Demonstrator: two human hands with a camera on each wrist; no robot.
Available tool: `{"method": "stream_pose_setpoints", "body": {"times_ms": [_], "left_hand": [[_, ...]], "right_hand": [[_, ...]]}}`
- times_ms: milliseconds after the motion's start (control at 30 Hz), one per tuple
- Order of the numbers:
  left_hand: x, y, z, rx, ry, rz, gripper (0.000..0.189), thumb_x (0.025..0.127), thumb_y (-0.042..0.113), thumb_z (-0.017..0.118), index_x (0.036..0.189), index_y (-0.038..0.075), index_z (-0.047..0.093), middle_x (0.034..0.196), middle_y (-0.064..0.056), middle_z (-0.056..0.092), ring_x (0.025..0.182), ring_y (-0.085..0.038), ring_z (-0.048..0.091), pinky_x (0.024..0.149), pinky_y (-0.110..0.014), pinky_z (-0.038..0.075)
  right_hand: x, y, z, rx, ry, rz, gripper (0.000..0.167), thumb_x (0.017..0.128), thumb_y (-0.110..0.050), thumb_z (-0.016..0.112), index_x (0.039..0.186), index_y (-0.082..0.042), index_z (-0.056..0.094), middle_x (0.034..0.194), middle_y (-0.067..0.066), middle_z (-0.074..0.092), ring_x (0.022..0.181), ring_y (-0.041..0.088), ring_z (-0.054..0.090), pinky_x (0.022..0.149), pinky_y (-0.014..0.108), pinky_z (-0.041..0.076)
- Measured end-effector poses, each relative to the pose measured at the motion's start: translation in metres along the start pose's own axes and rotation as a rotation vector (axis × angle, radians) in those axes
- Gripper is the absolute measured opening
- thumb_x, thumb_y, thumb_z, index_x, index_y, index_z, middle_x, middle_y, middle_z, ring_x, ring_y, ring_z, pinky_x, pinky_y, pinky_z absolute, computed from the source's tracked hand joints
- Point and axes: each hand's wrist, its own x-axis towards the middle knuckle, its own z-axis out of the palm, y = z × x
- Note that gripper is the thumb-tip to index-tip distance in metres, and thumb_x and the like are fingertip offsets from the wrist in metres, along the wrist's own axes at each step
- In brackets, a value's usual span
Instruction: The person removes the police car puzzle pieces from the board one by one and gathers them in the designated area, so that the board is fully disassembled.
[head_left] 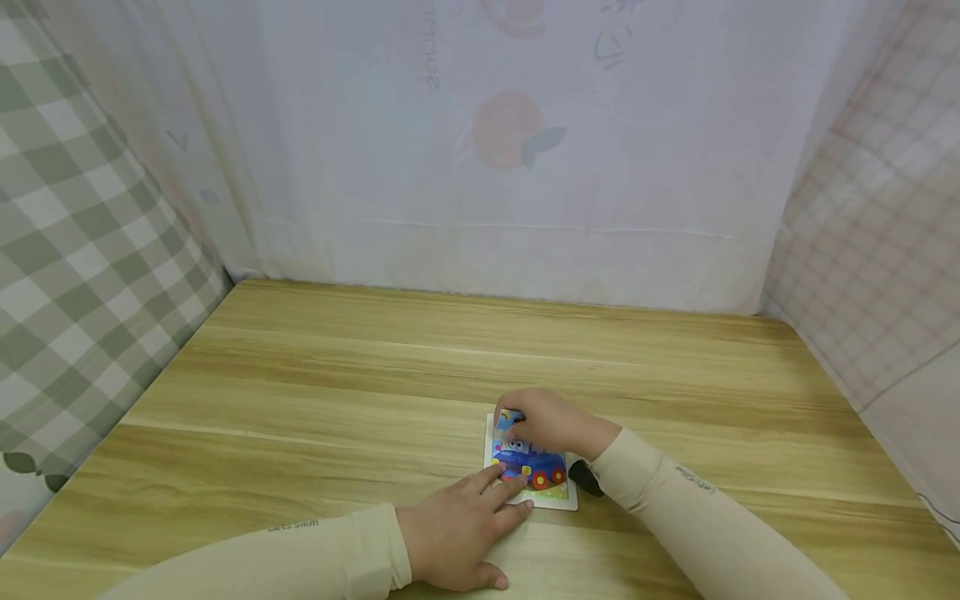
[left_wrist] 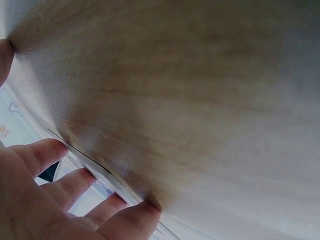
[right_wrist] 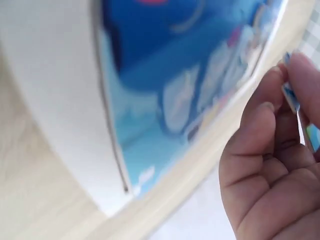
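Note:
A small puzzle board (head_left: pixel 564 504) with a white border and a picture of a blue cartoon car with red wheels lies on the table. My left hand (head_left: pixel 459 527) rests on its lower left part, fingers spread and fairly straight. Over the board's upper left corner, my right hand (head_left: pixel 553 421) pinches a puzzle piece (right_wrist: pixel 291 97) between thumb and fingers. That hand covers the upper right of the picture. In the left wrist view, fingertips (left_wrist: pixel 117 201) touch the board's edge.
The wood-grain table (head_left: pixel 337 400) extends on all sides of the board. A pale printed curtain (head_left: pixel 360 167) hangs behind it, with a green checked cloth (head_left: pixel 82 225) at the left and a faintly checked one (head_left: pixel 885 208) at the right. A black object (head_left: pixel 585 479) shows under the right wrist.

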Motion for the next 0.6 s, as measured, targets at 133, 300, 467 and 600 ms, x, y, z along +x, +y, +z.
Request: {"method": "stream_pose_setpoints", "body": {"times_ms": [133, 300, 467, 600], "left_hand": [[0.001, 0.001, -0.001, -0.009, -0.016, -0.009, 0.073, 0.087, 0.063, 0.055, 0.144, 0.020, 0.046, 0.149, -0.007, 0.040, 0.135, -0.033, 0.038, 0.107, -0.036, 0.038], [0.001, 0.001, -0.001, -0.011, -0.023, -0.018, 0.073, 0.086, 0.063, 0.056, 0.144, 0.020, 0.046, 0.149, -0.007, 0.040, 0.136, -0.033, 0.038, 0.109, -0.035, 0.036], [0.000, 0.001, -0.002, -0.028, -0.030, -0.019, 0.073, 0.087, 0.063, 0.056, 0.144, 0.020, 0.046, 0.150, -0.007, 0.039, 0.136, -0.033, 0.037, 0.109, -0.035, 0.036], [0.000, 0.001, -0.003, -0.050, -0.045, -0.023, 0.073, 0.087, 0.063, 0.055, 0.145, 0.020, 0.044, 0.151, -0.007, 0.037, 0.137, -0.033, 0.036, 0.109, -0.036, 0.036]], "right_hand": [[-0.007, 0.004, -0.009, 0.035, 0.030, 0.022, 0.011, 0.095, -0.005, 0.057, 0.099, -0.010, 0.066, 0.095, 0.002, 0.063, 0.079, 0.014, 0.056, 0.070, 0.030, 0.050], [-0.016, 0.011, -0.018, 0.023, 0.058, 0.033, 0.017, 0.096, -0.003, 0.053, 0.107, -0.007, 0.066, 0.105, 0.006, 0.064, 0.090, 0.018, 0.056, 0.079, 0.037, 0.049], [-0.024, 0.022, -0.025, 0.022, 0.086, 0.021, 0.018, 0.094, -0.002, 0.057, 0.110, -0.003, 0.065, 0.104, 0.008, 0.065, 0.088, 0.017, 0.056, 0.078, 0.036, 0.050], [-0.030, 0.029, -0.029, 0.022, 0.125, 0.034, 0.013, 0.092, -0.004, 0.062, 0.104, -0.004, 0.065, 0.093, 0.002, 0.064, 0.079, 0.013, 0.053, 0.071, 0.031, 0.048]]}}
